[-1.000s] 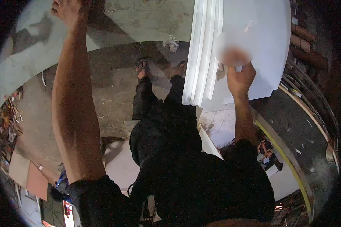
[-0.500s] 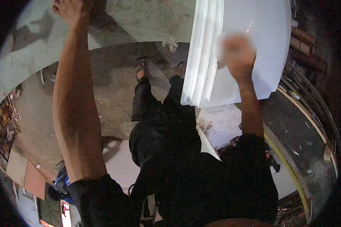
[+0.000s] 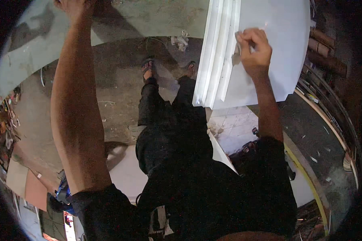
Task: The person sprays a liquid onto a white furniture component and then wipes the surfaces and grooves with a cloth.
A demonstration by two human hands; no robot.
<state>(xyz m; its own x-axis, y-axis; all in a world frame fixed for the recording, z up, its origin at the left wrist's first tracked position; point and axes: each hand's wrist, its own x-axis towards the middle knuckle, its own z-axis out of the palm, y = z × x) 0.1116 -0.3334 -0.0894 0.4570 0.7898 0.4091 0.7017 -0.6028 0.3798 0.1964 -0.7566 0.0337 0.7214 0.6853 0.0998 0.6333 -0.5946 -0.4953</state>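
Observation:
My left hand [image 3: 77, 11] is at the top edge of the head view, beside its own dark shadow on the pale greenish surface [image 3: 157, 18]. The frame cuts off its fingers, so any hold is hidden. Over a smooth white panel [image 3: 287, 52] at the upper right is my right hand [image 3: 257, 52]. Its thumb and fingers are curled together in a pinch, and whatever sits between them is too small to make out. Just left of it, long white ridged strips [image 3: 218, 56] run along the panel's left side.
My sandalled feet stand on the brown floor [image 3: 116, 80], near a crumpled pale scrap [image 3: 181, 41]. Pale boards [image 3: 128, 168] lie behind my legs. Several long strips and a curved yellow edge [image 3: 305, 176] line the right side. Loose scraps [image 3: 6, 124] are heaped at the far left.
My left hand has risen slightly, so more of it is cut off by the top edge. My right hand, blurred before, now shows curled fingers at nearly the same place on the panel.

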